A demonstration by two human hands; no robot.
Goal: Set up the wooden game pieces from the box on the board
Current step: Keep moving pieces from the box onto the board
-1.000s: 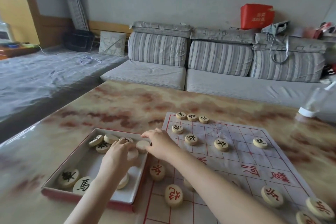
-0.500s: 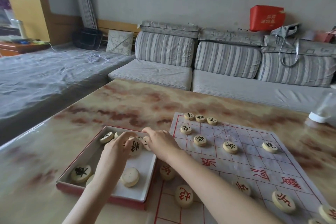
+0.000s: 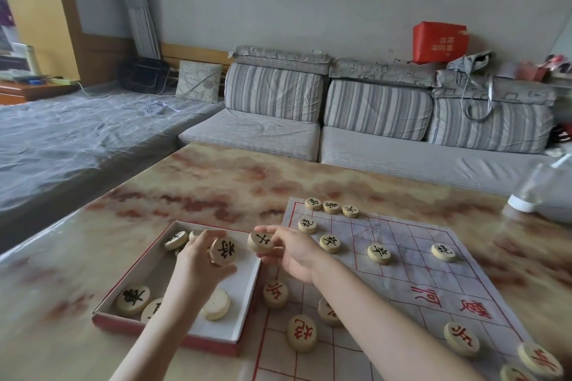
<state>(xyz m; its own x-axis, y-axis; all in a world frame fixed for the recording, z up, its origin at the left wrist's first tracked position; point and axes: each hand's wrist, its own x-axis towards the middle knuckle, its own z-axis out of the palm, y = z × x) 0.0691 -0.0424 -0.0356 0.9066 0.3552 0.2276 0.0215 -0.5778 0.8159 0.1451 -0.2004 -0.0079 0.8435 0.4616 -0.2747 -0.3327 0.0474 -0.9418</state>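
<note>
Left hand pinches 1 black-marked disc over box; right hand pinches another black-marked piece at box's far right corner, beside board. Carry each face-up, set squarely on line crossings in black's far rows, avoid nudging placed pieces. Marbled glossy table; striped sofa behind; paper board wrinkled, may slide.

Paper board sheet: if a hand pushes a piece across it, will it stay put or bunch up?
Probably bunches: the board sheet looks thin and creased, so floppy. Pieces like the black-marked disc weigh it down somewhat. The marbled table looks glossy, so it may also slide.
</note>
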